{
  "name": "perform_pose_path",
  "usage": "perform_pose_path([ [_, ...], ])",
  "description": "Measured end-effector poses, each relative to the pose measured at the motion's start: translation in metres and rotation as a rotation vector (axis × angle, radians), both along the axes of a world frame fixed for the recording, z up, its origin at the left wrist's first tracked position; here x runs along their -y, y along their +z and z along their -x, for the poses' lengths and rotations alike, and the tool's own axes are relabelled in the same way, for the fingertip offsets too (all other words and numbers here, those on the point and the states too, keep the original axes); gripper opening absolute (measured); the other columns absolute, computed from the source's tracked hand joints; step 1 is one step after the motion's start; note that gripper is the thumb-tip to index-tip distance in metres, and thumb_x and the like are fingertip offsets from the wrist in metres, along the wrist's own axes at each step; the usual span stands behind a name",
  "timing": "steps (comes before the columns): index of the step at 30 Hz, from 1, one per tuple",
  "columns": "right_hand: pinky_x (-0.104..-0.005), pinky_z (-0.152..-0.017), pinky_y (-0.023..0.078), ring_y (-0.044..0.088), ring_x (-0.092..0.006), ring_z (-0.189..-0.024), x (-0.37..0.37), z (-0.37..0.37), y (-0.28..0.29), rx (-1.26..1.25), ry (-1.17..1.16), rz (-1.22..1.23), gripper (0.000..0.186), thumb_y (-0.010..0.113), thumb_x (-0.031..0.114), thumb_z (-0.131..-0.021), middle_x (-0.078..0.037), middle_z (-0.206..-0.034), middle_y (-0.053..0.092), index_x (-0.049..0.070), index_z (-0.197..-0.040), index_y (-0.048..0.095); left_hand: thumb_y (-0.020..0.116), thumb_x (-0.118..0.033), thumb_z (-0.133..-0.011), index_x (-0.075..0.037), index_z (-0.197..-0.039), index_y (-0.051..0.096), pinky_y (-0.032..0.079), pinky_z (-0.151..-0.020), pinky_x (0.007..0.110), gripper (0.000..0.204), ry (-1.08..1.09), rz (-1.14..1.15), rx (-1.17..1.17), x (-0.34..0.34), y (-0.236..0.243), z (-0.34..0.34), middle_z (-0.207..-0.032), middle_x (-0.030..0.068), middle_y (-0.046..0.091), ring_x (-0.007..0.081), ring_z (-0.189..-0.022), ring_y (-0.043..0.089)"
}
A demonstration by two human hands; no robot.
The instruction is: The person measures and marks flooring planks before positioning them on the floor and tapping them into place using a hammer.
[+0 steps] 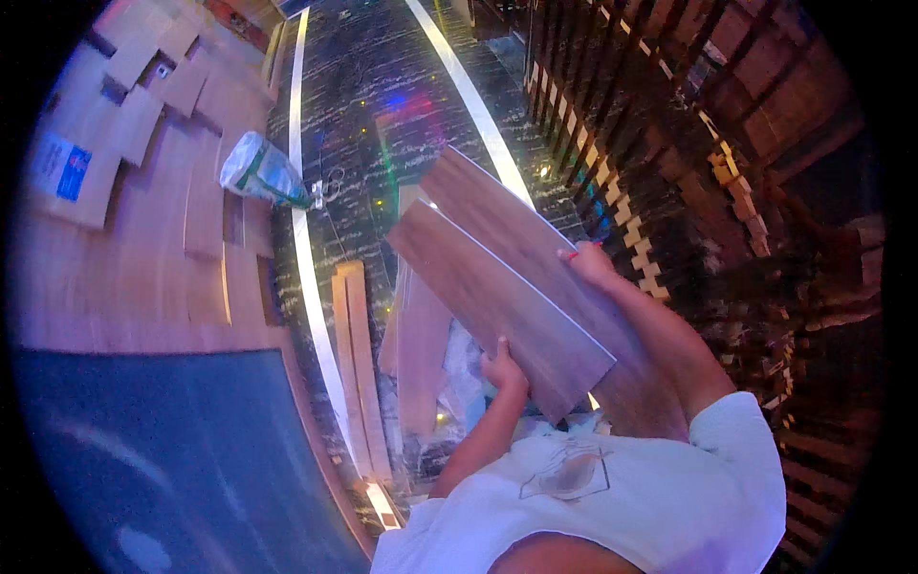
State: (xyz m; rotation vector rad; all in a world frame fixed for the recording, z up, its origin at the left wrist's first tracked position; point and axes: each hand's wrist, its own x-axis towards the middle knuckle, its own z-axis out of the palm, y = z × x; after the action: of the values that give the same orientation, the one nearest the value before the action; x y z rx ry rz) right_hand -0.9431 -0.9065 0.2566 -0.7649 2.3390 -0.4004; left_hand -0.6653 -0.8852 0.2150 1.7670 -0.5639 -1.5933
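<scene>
I hold two brown wood-grain planks at an angle in front of me, a front plank (497,301) lying over a rear plank (488,191). My left hand (507,373) grips the near edge of the front plank, fingers closed on it. My right hand (593,266) is closed at the far edge of the rear plank, with a thin red stick, perhaps a pencil, also in its fingers. Below them, pale planks (421,373) and crumpled clear plastic (464,373) lie on the dark streaked floor (335,230). Two long narrow boards (354,354) lie to their left.
A white-and-green bag (253,163) stands at the left. Overlapping wooden panels (153,268) and a blue-grey panel (172,430) line the left side. Dark slats (612,86) and stepped light blocks run along the right. White stripes (449,67) cross the floor lengthwise.
</scene>
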Motion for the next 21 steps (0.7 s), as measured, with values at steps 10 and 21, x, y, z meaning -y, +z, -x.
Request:
perform_pose_path([
  [10, -0.0421, -0.073, 0.056, 0.073, -0.0301, -0.079, 0.207, 0.136, -0.023, 0.142, -0.123, 0.062, 0.057, 0.080, 0.051, -0.078, -0.020, -0.087, 0.073, -0.003, -0.092, 0.071, 0.073, -0.024, -0.092, 0.008, -0.126, 0.056, 0.045, -0.098, 0.040, 0.050, -0.343, 0.107, 0.028, 0.230, -0.019, 0.159, -0.124, 0.0176, 0.063, 0.0266, -0.109, 0.060],
  [21, -0.0471, -0.078, 0.057, 0.073, -0.0366, -0.091, 0.460, 0.300, -0.068, 0.075, 0.195, -0.216, 0.031, 0.075, 0.027, -0.077, -0.024, -0.094, 0.073, 0.002, -0.096, 0.076, 0.070, -0.028, -0.096, -0.006, -0.125, 0.061, 0.044, -0.059, 0.035, 0.037, -0.465, -0.437, -0.488, 0.449, -0.139, 0.342, -0.109, 0.0019, 0.066, 0.0167, -0.083, 0.058],
])
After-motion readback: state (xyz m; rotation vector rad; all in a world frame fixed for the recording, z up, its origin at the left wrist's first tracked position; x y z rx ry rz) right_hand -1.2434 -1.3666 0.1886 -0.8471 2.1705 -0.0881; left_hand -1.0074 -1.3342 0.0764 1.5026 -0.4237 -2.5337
